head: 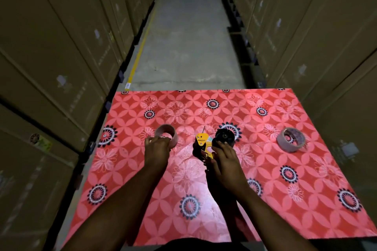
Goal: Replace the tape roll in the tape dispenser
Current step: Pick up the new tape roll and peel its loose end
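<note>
Left hand (157, 145) wrapped round a tape roll (166, 135), right hand (223, 154) gripping the tape dispenser (208, 144) mid-tabletop (265, 199). Could slip and drop if held loose. Could stick wrong if roll put on backwards. Dispenser long way near to far, black wheel at far end. Spare roll (291, 142) far right.

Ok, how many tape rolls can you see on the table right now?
2. One tape roll is held by the left hand; a second roll lies alone at the table's right. None visible on the dispenser.
</note>
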A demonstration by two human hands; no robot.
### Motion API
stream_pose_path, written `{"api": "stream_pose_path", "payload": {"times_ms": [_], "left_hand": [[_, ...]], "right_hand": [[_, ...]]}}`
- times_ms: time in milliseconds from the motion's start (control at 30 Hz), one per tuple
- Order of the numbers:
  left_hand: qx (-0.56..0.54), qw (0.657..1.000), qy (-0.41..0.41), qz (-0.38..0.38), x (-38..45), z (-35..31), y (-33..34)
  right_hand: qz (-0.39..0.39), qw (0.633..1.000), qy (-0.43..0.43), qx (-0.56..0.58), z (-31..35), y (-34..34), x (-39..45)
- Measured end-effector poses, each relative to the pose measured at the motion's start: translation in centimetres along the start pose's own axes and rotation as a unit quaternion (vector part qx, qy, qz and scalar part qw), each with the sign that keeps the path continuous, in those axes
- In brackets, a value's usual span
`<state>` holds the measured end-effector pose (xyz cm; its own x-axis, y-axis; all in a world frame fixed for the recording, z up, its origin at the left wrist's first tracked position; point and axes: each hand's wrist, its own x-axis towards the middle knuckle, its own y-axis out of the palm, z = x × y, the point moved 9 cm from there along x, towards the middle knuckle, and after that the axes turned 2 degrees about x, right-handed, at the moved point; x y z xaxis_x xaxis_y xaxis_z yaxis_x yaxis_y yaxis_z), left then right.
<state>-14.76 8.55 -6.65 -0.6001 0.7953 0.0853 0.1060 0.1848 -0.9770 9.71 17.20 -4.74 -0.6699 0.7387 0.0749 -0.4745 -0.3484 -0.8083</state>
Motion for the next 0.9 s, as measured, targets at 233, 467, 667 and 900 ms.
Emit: {"api": "stream_pose_path", "payload": {"times_ms": [233, 467, 667, 900], "left_hand": [[-0.643, 0.736, -0.177, 0.119, -6.9, -4.1, -0.9], [-0.693, 0.685, -0.178, 0.14, -9.2, -6.5, -4.4], [-0.693, 0.691, -0.165, 0.12, -9.7, -6.5, -5.9], [-0.66, 0.733, -0.116, 0.115, -10.0, -8.1, -7.8]], "right_hand": [[-0.009, 0.973, 0.016, 0.23, 5.8, -1.7, 0.3], [0.003, 0.933, 0.02, 0.36, 7.9, -2.5, -0.3], [-0.025, 0.919, 0.043, 0.392, 6.6, -3.1, -0.5], [0.046, 0.905, 0.016, 0.422, 6.6, -3.9, -0.8]]}}
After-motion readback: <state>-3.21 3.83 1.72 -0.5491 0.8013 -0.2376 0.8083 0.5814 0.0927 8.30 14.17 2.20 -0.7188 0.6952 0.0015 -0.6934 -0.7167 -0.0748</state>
